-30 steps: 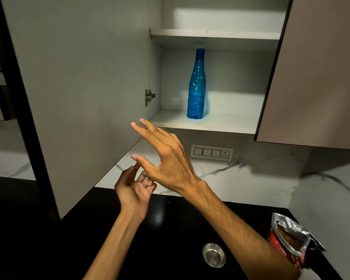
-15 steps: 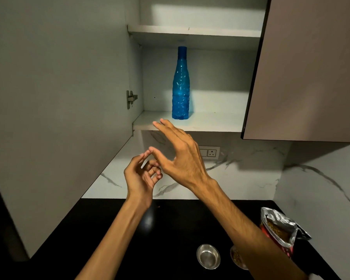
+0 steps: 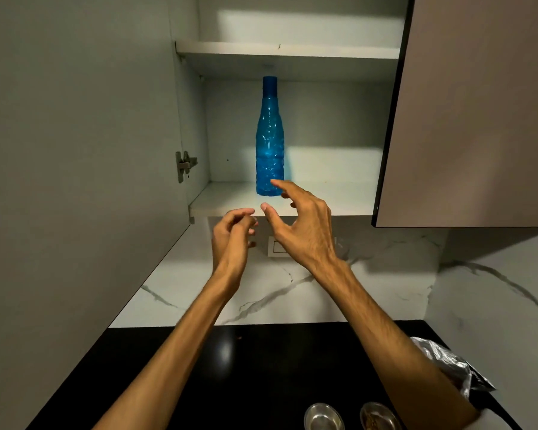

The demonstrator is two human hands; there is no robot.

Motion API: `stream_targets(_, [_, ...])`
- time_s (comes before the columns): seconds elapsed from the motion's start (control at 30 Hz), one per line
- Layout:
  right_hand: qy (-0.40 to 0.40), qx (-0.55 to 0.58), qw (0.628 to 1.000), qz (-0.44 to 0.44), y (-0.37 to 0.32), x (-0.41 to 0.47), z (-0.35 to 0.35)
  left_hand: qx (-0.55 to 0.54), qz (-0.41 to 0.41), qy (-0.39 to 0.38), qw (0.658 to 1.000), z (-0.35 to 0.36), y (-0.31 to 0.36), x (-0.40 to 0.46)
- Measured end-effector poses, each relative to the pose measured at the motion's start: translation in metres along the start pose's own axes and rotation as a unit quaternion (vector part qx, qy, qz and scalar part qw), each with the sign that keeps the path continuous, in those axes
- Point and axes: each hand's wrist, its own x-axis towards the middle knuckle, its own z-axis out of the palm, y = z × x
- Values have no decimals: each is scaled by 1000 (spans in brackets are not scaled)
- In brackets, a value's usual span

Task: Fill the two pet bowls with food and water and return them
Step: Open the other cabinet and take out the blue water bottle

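A: Step in hand, as I judge it: fetching water. Blue bottle [image 3: 270,141] stands upright, capped, on the lower cabinet shelf [image 3: 323,200], door open. Right hand [image 3: 305,225] raised just in front of the bottle's base, fingers [image 3: 278,183] spread and a little bent, holding nothing; contact not visible.

B: Left hand?

A: Left hand [image 3: 232,234] just below the shelf edge, fingers loosely curled, empty.

B: Bowls?

A: Both on the black table [image 3: 261,367] at the lower edge. Left bowl [image 3: 323,418] looks bare steel inside; right bowl [image 3: 376,418] shows brown bits, probably food. Opened food pouch [image 3: 448,364] to the right of them.

B: Next move?

A: Likely close the right hand round the bottle's body, lift it clear of the shelf lip, bring it down, uncap, pour into the bare bowl. Faceted plastic may flex; grip low and firm.
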Motion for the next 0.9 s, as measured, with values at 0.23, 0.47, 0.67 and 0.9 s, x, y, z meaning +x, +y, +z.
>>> stream_targets(0.23, [-4, -2, 1000, 28, 42, 45, 20, 133, 47, 16, 990, 20, 2, 49])
stream_targets(0.47, [5, 11, 998, 62, 81, 101, 38, 222, 49, 23, 974, 40, -13, 103])
stream_targets(0.67, [7, -9, 994, 110, 108, 153, 58, 258, 24, 1, 966, 56, -21, 152])
stream_targets(0.9, [-31, -1, 989, 142, 138, 200, 89, 266, -17, -29, 964, 79, -29, 203])
